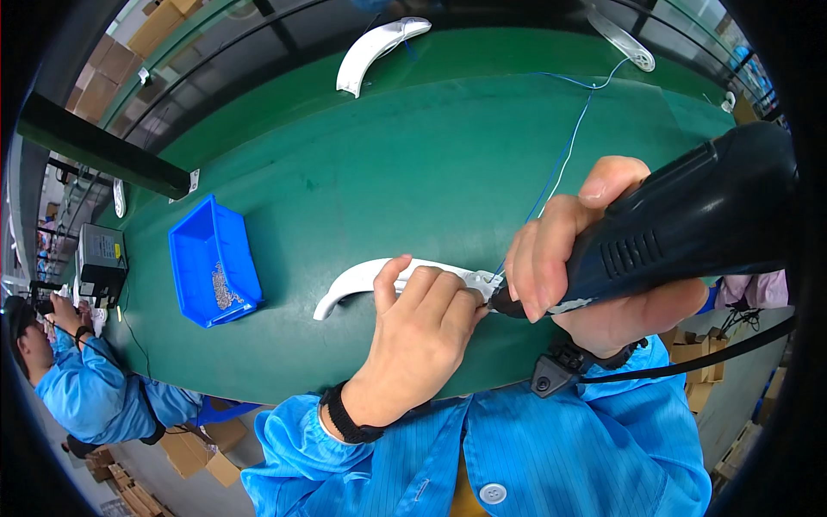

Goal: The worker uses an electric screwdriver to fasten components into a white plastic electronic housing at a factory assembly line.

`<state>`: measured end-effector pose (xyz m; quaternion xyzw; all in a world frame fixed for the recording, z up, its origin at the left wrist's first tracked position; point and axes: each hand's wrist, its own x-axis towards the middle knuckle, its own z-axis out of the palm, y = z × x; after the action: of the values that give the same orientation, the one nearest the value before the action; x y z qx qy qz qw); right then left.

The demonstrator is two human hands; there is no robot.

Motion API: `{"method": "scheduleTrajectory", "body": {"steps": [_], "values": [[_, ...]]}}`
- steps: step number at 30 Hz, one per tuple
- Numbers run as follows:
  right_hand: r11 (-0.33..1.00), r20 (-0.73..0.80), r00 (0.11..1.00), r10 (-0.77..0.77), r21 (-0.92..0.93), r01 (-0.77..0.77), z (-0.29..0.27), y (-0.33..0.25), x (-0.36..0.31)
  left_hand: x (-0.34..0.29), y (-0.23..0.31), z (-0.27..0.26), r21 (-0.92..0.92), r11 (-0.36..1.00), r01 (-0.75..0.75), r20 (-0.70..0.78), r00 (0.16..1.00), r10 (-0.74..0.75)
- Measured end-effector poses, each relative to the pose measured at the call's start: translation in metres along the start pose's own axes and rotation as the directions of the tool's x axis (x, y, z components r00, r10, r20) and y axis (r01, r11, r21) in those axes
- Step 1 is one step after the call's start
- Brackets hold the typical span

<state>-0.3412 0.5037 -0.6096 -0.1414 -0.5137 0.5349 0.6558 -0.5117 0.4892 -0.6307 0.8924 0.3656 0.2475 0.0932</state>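
My left hand (413, 332) presses a curved white plastic part (349, 283) onto the green tabletop (362, 181), its fingers closed over the part's right half. In my right hand (547, 250) is a black electric screwdriver (680, 224), tilted low, its nose pointing left. That nose meets the right end of the white part beside my left fingertips; the bit's tip and any screw under it are hidden. From this same end a blue and white wire pair (564, 155) runs away over the table.
Left of my hands stands a blue bin (237, 250) with small metal screws (224, 291). More curved white parts (375, 53) lie along the far edge. A dark post (103, 146) and a black box (102, 258) are at the left, near a co-worker (99, 388) in blue.
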Motion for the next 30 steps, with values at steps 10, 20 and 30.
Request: {"method": "scheduleTrajectory", "body": {"steps": [10, 20, 30], "values": [[0.996, -0.070, 0.994, -0.081, 0.022, 0.083, 0.000, -0.002, 0.002, 0.011, -0.011, -0.006, -0.101, 0.993, -0.054, 0.016, 0.998, 0.056], [0.986, -0.031, 0.991, -0.134, 0.095, 0.136, -0.007, -0.007, 0.002, 0.012, -0.014, 0.000, -0.214, 0.977, -0.003, 0.006, 1.000, 0.005], [0.981, -0.032, 0.991, -0.130, 0.140, 0.133, -0.006, -0.006, -0.001, 0.016, -0.020, -0.008, -0.351, 0.933, 0.073, 0.059, 0.997, -0.055]]}}
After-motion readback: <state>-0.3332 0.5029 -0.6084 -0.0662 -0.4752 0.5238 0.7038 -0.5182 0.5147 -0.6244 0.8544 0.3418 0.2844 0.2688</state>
